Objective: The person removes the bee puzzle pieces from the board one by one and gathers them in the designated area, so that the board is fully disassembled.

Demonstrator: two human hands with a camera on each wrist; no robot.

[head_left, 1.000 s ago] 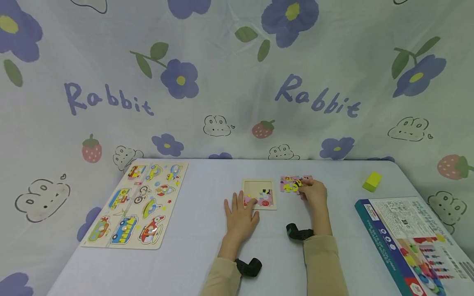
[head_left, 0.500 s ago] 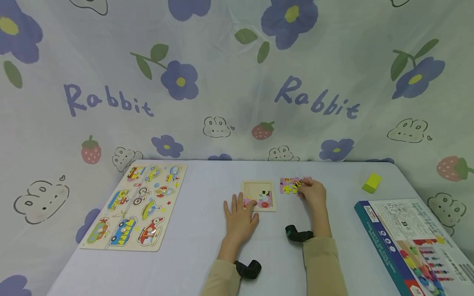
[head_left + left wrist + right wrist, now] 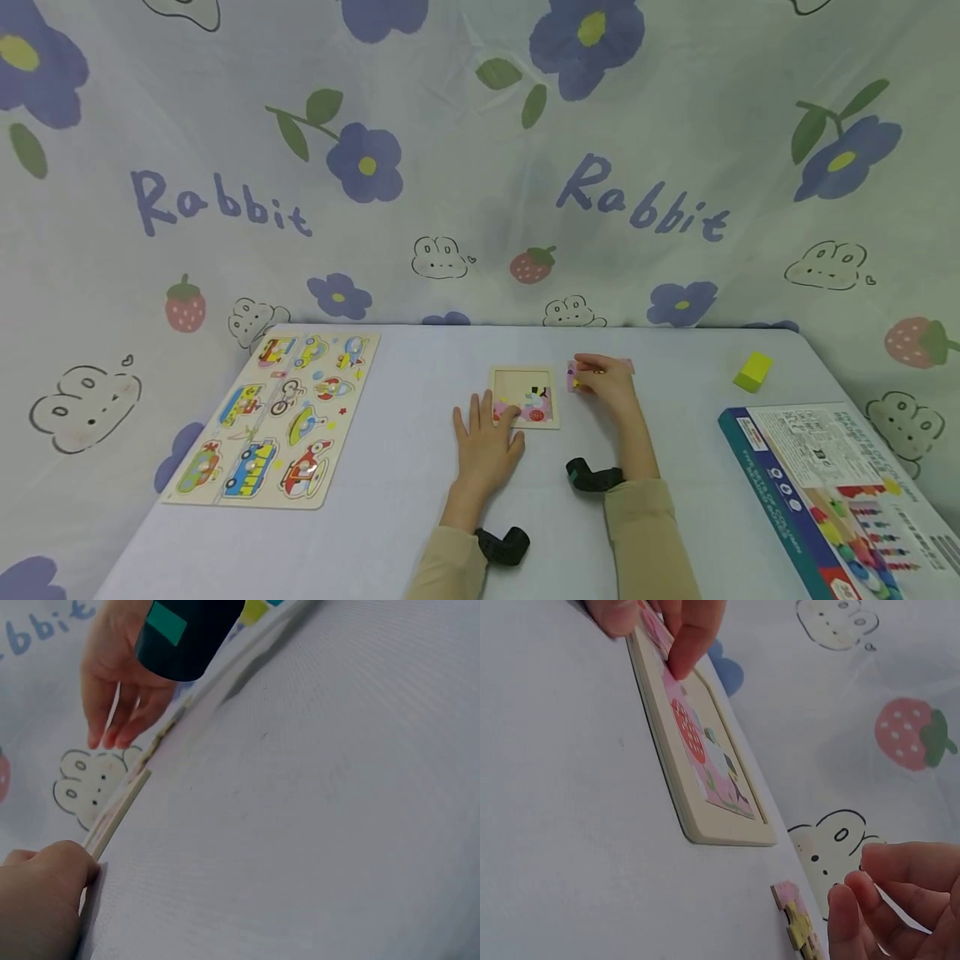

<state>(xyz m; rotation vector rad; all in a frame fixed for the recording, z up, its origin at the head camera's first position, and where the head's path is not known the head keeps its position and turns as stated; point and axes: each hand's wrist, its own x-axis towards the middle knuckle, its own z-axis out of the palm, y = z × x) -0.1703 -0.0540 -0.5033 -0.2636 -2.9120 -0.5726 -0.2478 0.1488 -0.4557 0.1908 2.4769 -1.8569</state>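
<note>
In the head view my left hand (image 3: 483,450) lies palm down with spread fingers at the near left of a small wooden puzzle tray (image 3: 557,400). One of its fingers touches the pink pieces (image 3: 690,731) in the tray's lower part. My right hand (image 3: 611,392) hovers just right of the tray, over loose jigsaw pieces (image 3: 801,930), pink and yellow, which it mostly covers. From the left wrist its fingers (image 3: 124,712) hang down with nothing visible between them. The right wrist view also shows its thumb and fingertips apart from the pieces.
A larger wooden board (image 3: 341,417) with vehicle pictures lies at the left. Over on the right are a yellow block (image 3: 753,370) and a big printed box (image 3: 810,467). A patterned cloth (image 3: 465,167) hangs behind the white table (image 3: 375,542).
My right hand has moved left from the right side of the loose pieces and now hides most of them. The left hand and the tray have stayed in place.
</note>
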